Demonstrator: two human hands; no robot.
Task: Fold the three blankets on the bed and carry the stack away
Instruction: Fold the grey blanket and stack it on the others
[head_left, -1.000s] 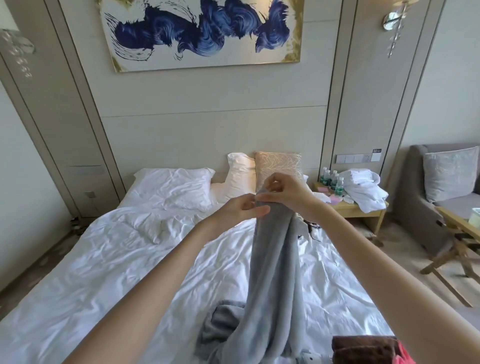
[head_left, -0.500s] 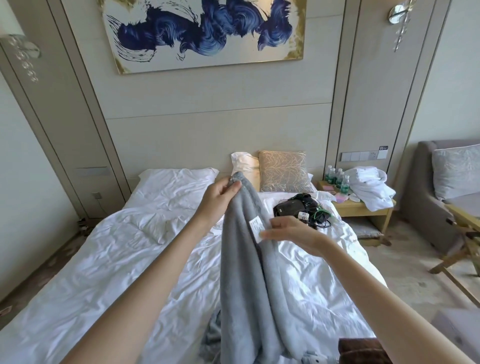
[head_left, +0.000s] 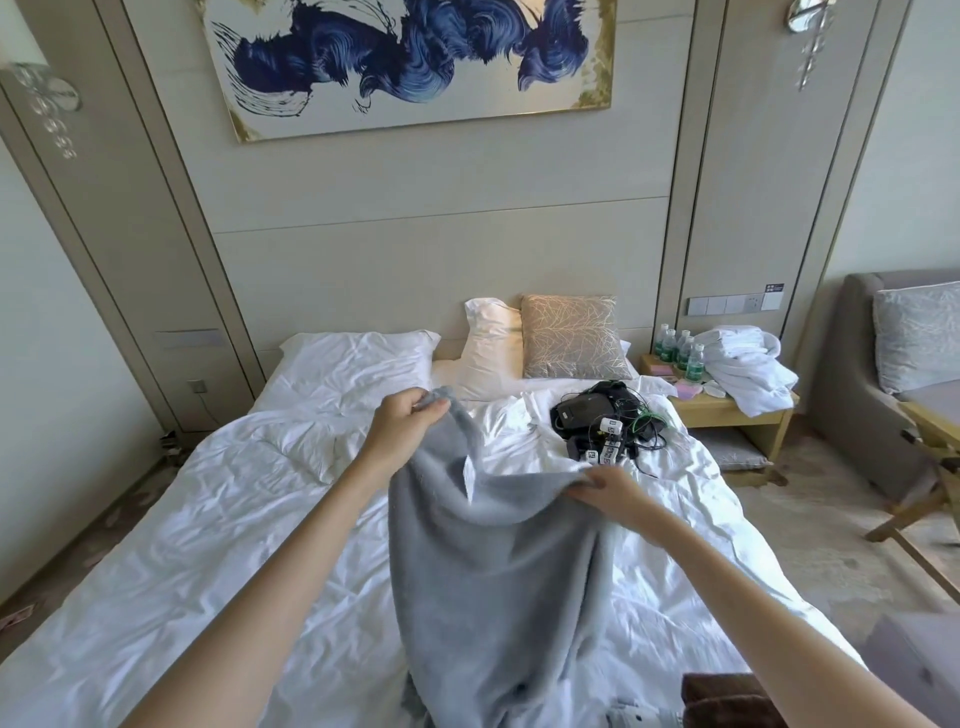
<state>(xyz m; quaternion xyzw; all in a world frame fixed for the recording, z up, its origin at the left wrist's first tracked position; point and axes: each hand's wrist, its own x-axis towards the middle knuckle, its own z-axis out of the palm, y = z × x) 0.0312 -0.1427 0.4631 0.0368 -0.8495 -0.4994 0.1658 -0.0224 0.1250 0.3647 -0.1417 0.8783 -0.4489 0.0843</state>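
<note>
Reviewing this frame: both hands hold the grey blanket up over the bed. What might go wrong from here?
1. The right hand grips the grey blanket near the black devices and cables; spreading it may snag them.
2. The left hand holds its corner higher, so the fold may come out skewed.

"What's in front of you?"

"I face a beige panelled wall (head_left: 441, 249), with a blue-and-white painting (head_left: 415, 62) above the bed (head_left: 182, 545). There's a left wall lamp (head_left: 49, 98) and a right wall lamp (head_left: 810, 47), both crystal."

"And on your right?"

"A pale wooden nightstand (head_left: 727, 410) just beside the bed, a switch panel (head_left: 727, 304) above it, then a grey sofa (head_left: 852, 374). The floor (head_left: 810, 545) is beige, in soft daylight."
</note>
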